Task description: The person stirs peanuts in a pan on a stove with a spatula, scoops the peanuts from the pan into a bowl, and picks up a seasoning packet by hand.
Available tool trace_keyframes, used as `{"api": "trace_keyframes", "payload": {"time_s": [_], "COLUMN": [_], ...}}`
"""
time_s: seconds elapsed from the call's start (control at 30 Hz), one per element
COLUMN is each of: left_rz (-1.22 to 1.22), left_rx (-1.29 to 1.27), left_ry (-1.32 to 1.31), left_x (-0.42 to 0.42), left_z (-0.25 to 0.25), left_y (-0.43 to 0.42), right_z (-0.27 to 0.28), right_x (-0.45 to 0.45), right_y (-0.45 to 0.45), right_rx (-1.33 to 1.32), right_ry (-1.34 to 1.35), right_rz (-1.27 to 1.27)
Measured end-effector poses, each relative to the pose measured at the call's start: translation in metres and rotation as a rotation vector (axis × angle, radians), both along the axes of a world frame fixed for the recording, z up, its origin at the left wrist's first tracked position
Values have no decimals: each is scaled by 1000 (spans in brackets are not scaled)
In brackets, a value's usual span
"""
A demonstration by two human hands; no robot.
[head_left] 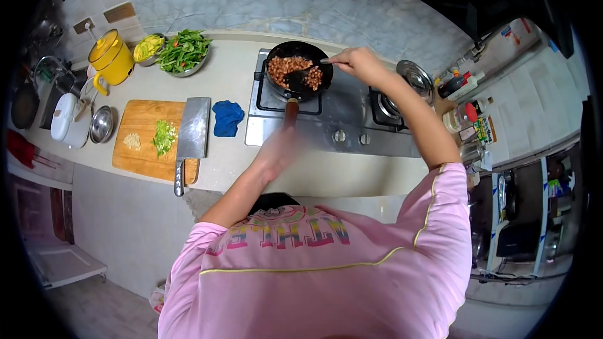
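A black wok (320, 56) stands on the left burner of the stove, its brown wooden handle (291, 114) pointing toward me. My left hand (277, 152) is closed around the near end of that handle, though a blur covers part of the fingers. Small browned pieces of diced food (284, 68), which look like meat, lie in the wok. My right hand (359, 64) grips a spatula by its handle from the right side. The black spatula head (294, 78) is down among the pieces, with some of them on or beside it.
A cutting board (139, 127) holds chopped greens (164, 137), minced garlic-like bits (132, 141) and a cleaver (193, 129). Near it are a blue cloth (227, 118), a metal bowl (102, 124), a leafy-greens bowl (183, 53) and a yellow pot (113, 59). A lid (414, 78) and jars stand right.
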State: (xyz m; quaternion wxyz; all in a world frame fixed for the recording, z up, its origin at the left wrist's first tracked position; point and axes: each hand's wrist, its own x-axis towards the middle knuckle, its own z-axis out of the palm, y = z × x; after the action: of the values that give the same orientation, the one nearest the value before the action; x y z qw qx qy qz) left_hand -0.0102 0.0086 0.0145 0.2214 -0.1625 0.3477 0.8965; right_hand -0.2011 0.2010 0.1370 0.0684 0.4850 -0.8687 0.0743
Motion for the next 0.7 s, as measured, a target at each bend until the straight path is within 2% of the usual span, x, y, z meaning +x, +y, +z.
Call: {"api": "trace_keyframes", "payload": {"time_s": [0.03, 0.13, 0.17, 0.27, 0.3, 0.4, 0.43, 0.53, 0.57, 0.67, 0.7], "left_rz": [3, 24, 29, 28, 27, 24, 24, 27, 27, 19, 16], "left_rx": [-6, 8, 12, 15, 14, 10, 8, 1, -9, -10, 2], "left_ry": [-4, 35, 32, 15, 9, 4, 2, 24, 24, 36, 48], "left_x": [0, 2, 2, 3, 3, 2, 2, 1, 0, 1, 1], "left_z": [-1, -1, -2, -2, 0, 2, 3, -10, -13, -11, -11], "left_y": [-1, -3, -4, -4, -4, -3, -3, -4, -5, -4, -4], "right_z": [-12, -2, 14, 12, 10, -27, -31, -35, -29, -4, 16], "right_x": [-4, 1, 6, -17, -17, -51, -51, -38, -31, -15, -3], "right_y": [-1, 7, 8, 23, 19, 15, 12, 0, 5, 24, 26], "right_rx": [-106, -196, -242, -346, -343, -474, -571, -631, -486, -164, -36], "right_ry": [51, -116, -263, -243, -153, -321, -494, -726, -757, -531, -446], "right_rz": [-5, -379, -500, -531, -553, -571, -535, -312, -246, -6, -4]}}
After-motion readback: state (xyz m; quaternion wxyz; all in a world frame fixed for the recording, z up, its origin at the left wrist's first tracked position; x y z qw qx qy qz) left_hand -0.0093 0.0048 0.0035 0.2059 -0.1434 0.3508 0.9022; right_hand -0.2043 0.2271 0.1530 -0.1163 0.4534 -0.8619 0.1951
